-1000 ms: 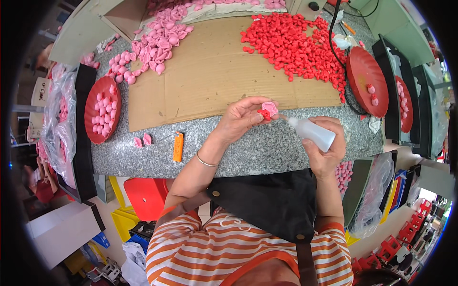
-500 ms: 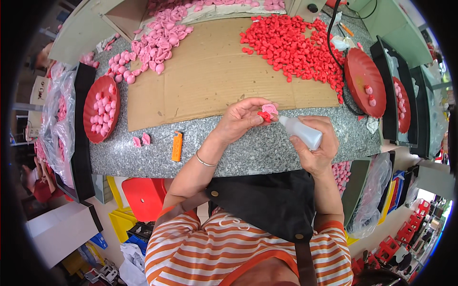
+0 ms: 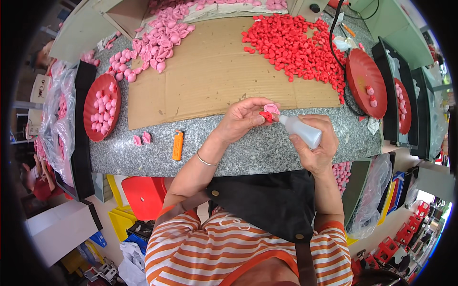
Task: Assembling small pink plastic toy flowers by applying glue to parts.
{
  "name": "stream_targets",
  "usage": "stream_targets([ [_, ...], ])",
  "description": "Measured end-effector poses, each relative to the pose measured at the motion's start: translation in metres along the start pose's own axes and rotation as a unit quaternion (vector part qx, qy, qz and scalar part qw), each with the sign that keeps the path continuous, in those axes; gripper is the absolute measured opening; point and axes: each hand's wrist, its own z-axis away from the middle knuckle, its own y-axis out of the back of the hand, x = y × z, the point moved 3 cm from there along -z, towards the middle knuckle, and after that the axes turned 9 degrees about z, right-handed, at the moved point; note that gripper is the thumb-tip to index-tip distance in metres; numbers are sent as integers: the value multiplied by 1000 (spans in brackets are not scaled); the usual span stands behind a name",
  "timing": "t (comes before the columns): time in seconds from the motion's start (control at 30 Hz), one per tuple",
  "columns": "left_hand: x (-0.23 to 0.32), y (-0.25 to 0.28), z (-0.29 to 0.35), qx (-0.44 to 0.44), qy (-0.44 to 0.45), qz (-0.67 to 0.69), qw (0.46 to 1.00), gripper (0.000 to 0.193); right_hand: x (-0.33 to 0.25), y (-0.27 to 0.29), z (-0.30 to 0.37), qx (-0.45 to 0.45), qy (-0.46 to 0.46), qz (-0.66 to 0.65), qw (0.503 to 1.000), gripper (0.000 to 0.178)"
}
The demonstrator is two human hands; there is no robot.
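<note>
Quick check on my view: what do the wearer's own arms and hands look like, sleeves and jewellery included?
Both are ungloved. The left hand has a thin silver-coloured bangle at its wrist; none shows at the wrist of the right hand. The short sleeves are striped orange and white with plain orange edging, leaving the forearms uncovered.

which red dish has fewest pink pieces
The right dish on the counter, holding just two; the left dish and the dish in the black tray hold more.

bright light, fisheye-bent edges
</note>
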Motion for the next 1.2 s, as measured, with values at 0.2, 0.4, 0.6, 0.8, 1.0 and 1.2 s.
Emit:
stream_targets([
  [0.2,-1,1,0,-1,2,4,1000,38,1,0,1,-2,0,1,1000,32],
  [0.4,-1,0,0,-6,1,5,1000,38,2,-1,1,-2,-2,-3,1000,32],
  [0.6,0,-1,-1,-11,3,-1,1000,37,1,1,1,9,6,-9,1000,32],
  [0.8,1,-3,-1,-10,2,1,1000,38,0,2,0,13,-8,-9,1000,33],
  [1.0,-1,-2,-1,-10,4,0,1000,39,1,1,-1,8,3,-4,1000,33],
  [1.2,-2,-2,-1,-12,2,3,1000,39,0,0,-5,27,4,-4,1000,34],
])
